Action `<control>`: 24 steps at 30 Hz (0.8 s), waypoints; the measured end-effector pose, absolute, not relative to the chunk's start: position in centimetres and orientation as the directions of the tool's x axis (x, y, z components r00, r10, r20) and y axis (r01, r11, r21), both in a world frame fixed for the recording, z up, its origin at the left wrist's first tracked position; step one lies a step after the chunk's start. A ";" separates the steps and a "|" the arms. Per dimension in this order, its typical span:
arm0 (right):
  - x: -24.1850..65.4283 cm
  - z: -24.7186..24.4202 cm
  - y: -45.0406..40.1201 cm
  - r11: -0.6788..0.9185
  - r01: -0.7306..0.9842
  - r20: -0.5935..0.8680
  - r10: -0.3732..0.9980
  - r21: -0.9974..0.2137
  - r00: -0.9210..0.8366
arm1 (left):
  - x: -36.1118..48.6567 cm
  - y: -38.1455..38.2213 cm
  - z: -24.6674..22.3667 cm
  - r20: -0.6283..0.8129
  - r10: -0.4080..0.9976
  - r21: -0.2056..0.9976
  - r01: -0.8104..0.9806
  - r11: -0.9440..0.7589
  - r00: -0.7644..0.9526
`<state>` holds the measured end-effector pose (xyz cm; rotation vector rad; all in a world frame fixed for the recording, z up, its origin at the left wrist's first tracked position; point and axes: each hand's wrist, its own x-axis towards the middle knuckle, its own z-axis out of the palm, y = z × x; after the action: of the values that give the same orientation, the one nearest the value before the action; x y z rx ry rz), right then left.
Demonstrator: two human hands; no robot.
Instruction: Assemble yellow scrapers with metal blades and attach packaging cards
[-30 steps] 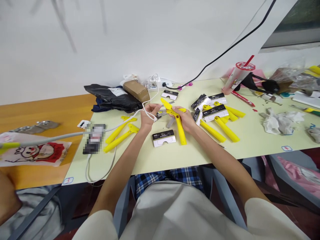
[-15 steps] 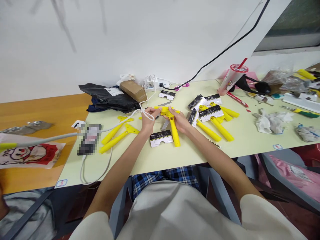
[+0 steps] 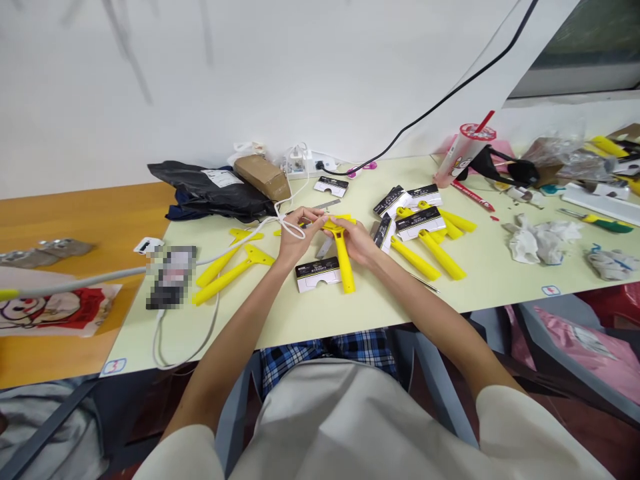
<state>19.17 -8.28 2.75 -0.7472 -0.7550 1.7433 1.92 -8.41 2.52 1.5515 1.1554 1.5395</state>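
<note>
A yellow T-shaped scraper (image 3: 343, 263) hangs handle-down between my hands, over the table. My right hand (image 3: 359, 241) is closed around the right side of its head. My left hand (image 3: 300, 237) has its thumb and fingers pressed together at the head's left end; the fingertips partly hide that spot. Just below lies a black-and-white card sleeve (image 3: 319, 275), beside the handle. A flat metal strip (image 3: 325, 248) shows between my hands, and another metal strip (image 3: 330, 205) lies behind them.
More yellow scrapers (image 3: 233, 279) lie at left. Several scrapers with card sleeves (image 3: 421, 223) are piled at right. A white cable (image 3: 235, 251) crosses near my left hand. Behind are a black plastic bag (image 3: 215, 190), a cardboard box (image 3: 263, 177) and a power strip (image 3: 313, 165). A drink cup (image 3: 463, 157) stands at right.
My left hand's fingers have shifted up and over the scraper's head, with the fingers raised more. My right hand keeps its grip. The whole view has shifted slightly.
</note>
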 end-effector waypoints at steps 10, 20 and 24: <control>19.2 2.5 -8.4 -0.296 -0.594 -0.094 0.933 -0.748 -0.347 | 2.3 -9.4 2.9 0.415 0.909 0.897 0.156 -0.413 0.020; 19.1 2.8 -8.5 -0.314 -0.546 -0.095 0.916 -0.777 -0.390 | 2.8 -9.1 2.3 0.399 0.914 0.917 0.018 -0.399 -0.067; 19.2 3.0 -8.6 -0.306 -0.509 -0.075 0.903 -0.805 -0.424 | 2.8 -8.8 2.2 0.301 0.951 0.947 -0.090 -0.307 -0.073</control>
<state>19.17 -8.57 3.03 -0.6649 -0.8935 1.8709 2.83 -8.85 2.25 1.3256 1.0134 1.5239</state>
